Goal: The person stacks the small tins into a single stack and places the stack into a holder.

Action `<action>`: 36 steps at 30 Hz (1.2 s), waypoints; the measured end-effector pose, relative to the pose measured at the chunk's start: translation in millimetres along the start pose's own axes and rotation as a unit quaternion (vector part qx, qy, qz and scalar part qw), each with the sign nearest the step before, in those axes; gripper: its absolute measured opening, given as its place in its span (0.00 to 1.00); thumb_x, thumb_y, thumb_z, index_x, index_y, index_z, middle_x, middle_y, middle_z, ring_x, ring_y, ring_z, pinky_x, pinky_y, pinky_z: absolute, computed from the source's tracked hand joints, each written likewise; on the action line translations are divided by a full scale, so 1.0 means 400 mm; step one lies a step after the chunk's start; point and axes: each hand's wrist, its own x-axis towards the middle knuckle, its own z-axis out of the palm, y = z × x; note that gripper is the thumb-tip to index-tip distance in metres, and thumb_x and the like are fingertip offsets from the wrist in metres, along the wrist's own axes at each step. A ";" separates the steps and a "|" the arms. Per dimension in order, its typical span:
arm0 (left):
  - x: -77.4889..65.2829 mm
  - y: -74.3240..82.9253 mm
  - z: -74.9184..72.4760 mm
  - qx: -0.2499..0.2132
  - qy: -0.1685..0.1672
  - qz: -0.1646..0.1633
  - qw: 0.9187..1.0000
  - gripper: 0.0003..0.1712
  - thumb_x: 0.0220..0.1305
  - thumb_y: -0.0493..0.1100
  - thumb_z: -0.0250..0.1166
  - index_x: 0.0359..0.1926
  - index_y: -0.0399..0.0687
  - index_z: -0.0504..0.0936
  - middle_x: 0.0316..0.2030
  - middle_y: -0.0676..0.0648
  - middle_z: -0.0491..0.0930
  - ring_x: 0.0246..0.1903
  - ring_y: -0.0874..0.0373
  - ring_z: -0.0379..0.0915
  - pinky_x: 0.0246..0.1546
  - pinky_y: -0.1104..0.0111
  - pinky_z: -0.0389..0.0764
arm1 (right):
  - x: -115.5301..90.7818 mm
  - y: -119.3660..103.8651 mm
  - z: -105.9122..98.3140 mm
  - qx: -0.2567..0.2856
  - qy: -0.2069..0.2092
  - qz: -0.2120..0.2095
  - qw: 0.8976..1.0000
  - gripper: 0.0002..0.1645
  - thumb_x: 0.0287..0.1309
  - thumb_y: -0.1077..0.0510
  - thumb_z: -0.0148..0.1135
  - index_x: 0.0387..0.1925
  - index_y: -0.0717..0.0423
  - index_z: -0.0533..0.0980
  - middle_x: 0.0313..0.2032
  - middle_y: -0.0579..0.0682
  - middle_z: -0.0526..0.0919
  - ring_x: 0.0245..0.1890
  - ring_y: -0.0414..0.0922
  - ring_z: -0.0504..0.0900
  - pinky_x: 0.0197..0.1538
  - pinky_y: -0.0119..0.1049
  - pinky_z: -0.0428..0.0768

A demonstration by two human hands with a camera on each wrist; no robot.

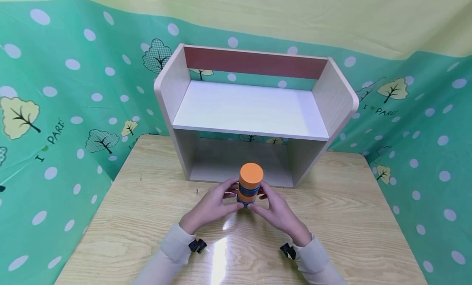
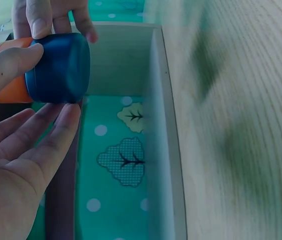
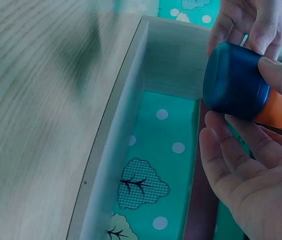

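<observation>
Between my hands stands an upright column of orange and dark blue sections (image 1: 251,174), like two lidded jars stacked. My left hand (image 1: 210,205) holds it from the left, thumb on the lower blue section and fingers around the far side. From the right my right hand (image 1: 278,209) grips it in the same way, with the two thumbs close together at the near side. Both wrist views show the smooth blue lower jar (image 2: 58,67) pinched between thumb and fingers, the orange band beside it. The column overlaps the shelf's lower front edge in the head view.
Just beyond the hands is a two-level shelf unit (image 1: 250,108) with pale side panels and a dark red back rail (image 1: 254,62). It stands on a wood-grain table (image 1: 110,235). A green dotted curtain (image 1: 73,112) hangs behind and along both sides.
</observation>
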 end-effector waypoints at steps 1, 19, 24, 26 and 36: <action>0.001 0.002 -0.002 -0.001 0.000 0.000 1.000 0.42 0.63 0.47 0.73 0.73 0.53 0.64 0.60 0.50 0.76 0.57 0.58 0.75 0.56 0.64 0.79 | 0.001 -0.002 -0.002 0.001 0.000 -0.001 1.000 0.41 0.59 0.55 0.73 0.70 0.47 0.64 0.55 0.43 0.79 0.52 0.41 0.78 0.52 0.51 0.82; 0.015 0.046 -0.033 0.002 0.006 0.022 1.000 0.41 0.62 0.48 0.73 0.72 0.53 0.65 0.61 0.50 0.76 0.57 0.58 0.75 0.56 0.64 0.79 | 0.022 -0.037 -0.042 -0.021 0.011 -0.048 0.999 0.42 0.57 0.57 0.75 0.69 0.50 0.64 0.56 0.45 0.79 0.51 0.42 0.79 0.50 0.48 0.83; 0.016 0.061 -0.041 0.012 0.008 0.019 1.000 0.41 0.62 0.48 0.73 0.73 0.53 0.65 0.61 0.50 0.76 0.57 0.59 0.75 0.56 0.65 0.78 | 0.027 -0.051 -0.054 -0.027 0.011 -0.048 0.998 0.43 0.57 0.57 0.75 0.70 0.51 0.63 0.57 0.46 0.79 0.51 0.42 0.80 0.50 0.45 0.83; 0.017 0.067 -0.044 0.017 0.011 0.023 1.000 0.41 0.62 0.49 0.73 0.73 0.52 0.65 0.61 0.50 0.76 0.56 0.59 0.76 0.56 0.65 0.79 | 0.029 -0.056 -0.058 -0.030 0.010 -0.047 0.998 0.43 0.57 0.57 0.75 0.70 0.52 0.63 0.57 0.46 0.79 0.51 0.42 0.80 0.51 0.44 0.82; 0.027 0.085 -0.063 0.028 0.014 0.043 0.999 0.41 0.62 0.47 0.73 0.72 0.52 0.65 0.60 0.49 0.77 0.56 0.59 0.76 0.55 0.66 0.79 | 0.043 -0.073 -0.074 -0.040 0.014 -0.063 0.997 0.44 0.58 0.58 0.74 0.71 0.54 0.62 0.56 0.49 0.80 0.51 0.43 0.80 0.51 0.43 0.83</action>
